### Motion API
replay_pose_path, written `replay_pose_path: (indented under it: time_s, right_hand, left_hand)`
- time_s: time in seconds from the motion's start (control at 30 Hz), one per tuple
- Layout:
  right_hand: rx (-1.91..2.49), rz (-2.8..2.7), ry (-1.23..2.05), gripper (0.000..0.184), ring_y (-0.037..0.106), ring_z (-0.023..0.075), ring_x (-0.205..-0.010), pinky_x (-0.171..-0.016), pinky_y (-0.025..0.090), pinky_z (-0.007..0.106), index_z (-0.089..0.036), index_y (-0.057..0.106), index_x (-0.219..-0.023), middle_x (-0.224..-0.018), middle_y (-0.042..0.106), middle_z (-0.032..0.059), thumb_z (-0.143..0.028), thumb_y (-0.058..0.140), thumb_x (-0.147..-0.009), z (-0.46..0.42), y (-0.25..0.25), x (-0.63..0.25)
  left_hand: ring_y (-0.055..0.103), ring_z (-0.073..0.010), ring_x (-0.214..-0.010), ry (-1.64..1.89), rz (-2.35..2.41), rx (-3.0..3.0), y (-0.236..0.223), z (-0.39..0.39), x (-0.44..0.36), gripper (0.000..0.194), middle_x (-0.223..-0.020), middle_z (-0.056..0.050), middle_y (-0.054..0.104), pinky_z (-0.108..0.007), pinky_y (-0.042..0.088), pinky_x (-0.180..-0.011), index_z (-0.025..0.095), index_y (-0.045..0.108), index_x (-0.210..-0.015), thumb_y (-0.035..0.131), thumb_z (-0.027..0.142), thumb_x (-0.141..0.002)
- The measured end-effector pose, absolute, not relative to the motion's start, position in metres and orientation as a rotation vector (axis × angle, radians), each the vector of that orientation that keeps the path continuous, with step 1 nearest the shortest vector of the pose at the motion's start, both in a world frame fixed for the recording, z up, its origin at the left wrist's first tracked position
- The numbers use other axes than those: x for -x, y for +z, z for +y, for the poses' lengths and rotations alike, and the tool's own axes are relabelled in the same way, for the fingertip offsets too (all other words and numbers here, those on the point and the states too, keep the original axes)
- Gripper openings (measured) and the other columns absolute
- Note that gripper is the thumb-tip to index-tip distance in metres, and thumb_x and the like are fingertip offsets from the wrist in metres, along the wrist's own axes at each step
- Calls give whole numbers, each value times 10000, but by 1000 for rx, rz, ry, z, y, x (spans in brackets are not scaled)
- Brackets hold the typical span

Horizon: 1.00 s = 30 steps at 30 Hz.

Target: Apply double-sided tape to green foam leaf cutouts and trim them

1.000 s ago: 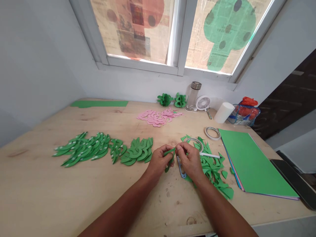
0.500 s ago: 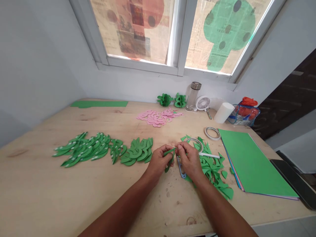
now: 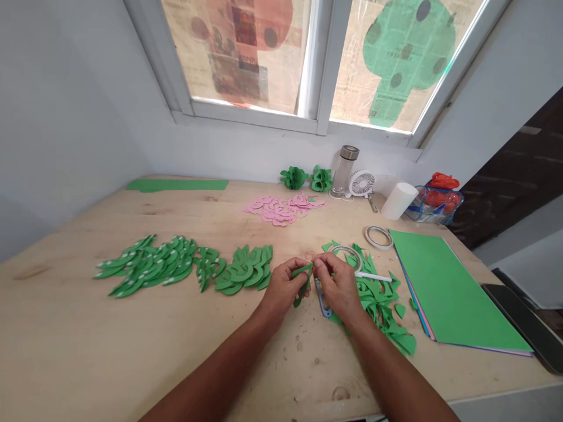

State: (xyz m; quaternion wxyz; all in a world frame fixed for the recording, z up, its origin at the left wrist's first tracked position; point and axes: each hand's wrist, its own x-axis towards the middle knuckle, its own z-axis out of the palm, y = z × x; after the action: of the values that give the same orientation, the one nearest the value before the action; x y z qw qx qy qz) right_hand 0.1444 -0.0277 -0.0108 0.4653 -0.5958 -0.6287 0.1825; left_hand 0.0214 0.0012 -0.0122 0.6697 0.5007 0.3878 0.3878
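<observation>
My left hand (image 3: 284,287) is closed on a green paper cutout (image 3: 303,285), folded and held upright over the table. Thumb and fingertips pinched, my right hand (image 3: 338,282) is at the cutout's top edge; whatever is between those fingertips is too small to make out. Under and beside the right hand are a light blue utility knife (image 3: 324,306), a roll of tape (image 3: 359,261), a white pen (image 3: 373,276) and a heap of green paper scraps (image 3: 378,302). Left of my left hand lies a pile of plain green cutouts (image 3: 246,271), then cutouts with white tape pieces (image 3: 153,266).
Pink cutouts (image 3: 281,210) lie farther back, before two green paper shapes (image 3: 294,177), a glass bottle (image 3: 343,173) and a small fan (image 3: 362,184). A white roll (image 3: 398,201), another tape roll (image 3: 379,237), coloured paper sheets (image 3: 457,293) and a dark phone-like slab (image 3: 523,325) are on the right.
Almost nothing differs. Both hands stay at the green cutout, with only a slight shift of the fingertips at its top edge.
</observation>
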Motion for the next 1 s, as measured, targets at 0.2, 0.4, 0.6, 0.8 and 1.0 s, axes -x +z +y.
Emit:
replay_pose_path:
  time_s: [0.2,0.4,0.6,0.8,1.0]
  right_hand:
    - [1475,-1544,429,182,475,114,-554,-538,360,220,-166,583,-739,-611,547,-9,-268,465,-832,-27,-12,-145]
    - [1478,-1535,401,162,465,108,-534,-525,360,216,-167,570,-712,-583,536,-15,-254,478,-813,-27,-11,-144]
    - [1486,-1516,400,146,465,103,-526,-514,359,210,-172,551,-689,-578,533,-20,-249,488,-796,-28,-11,-143]
    - [1500,-1496,396,125,463,99,-514,-504,357,207,-179,514,-658,-570,519,-30,-238,503,-767,-28,-10,-142]
    - [1510,-1506,405,114,460,98,-515,-517,363,207,-181,493,-642,-556,499,-37,-218,502,-749,-28,-8,-141]
  left_hand:
    - [426,-83,-385,878,885,-1130,-12,1,-21,141,-436,59,487,-203,303,-417,162,535,-729,561,286,-668]
    - [426,-83,-389,878,877,-1141,-12,1,-21,123,-439,60,486,-204,306,-420,162,530,-729,545,270,-673]
    - [427,-86,-384,878,881,-1145,-13,1,-21,114,-432,59,481,-205,302,-413,163,528,-721,545,261,-664]
    - [422,-82,-384,882,875,-1122,-12,1,-21,114,-436,58,487,-204,300,-413,162,532,-712,553,258,-654]
    - [420,-82,-394,888,869,-1129,-11,0,-21,122,-431,58,483,-203,307,-420,158,537,-715,561,266,-662]
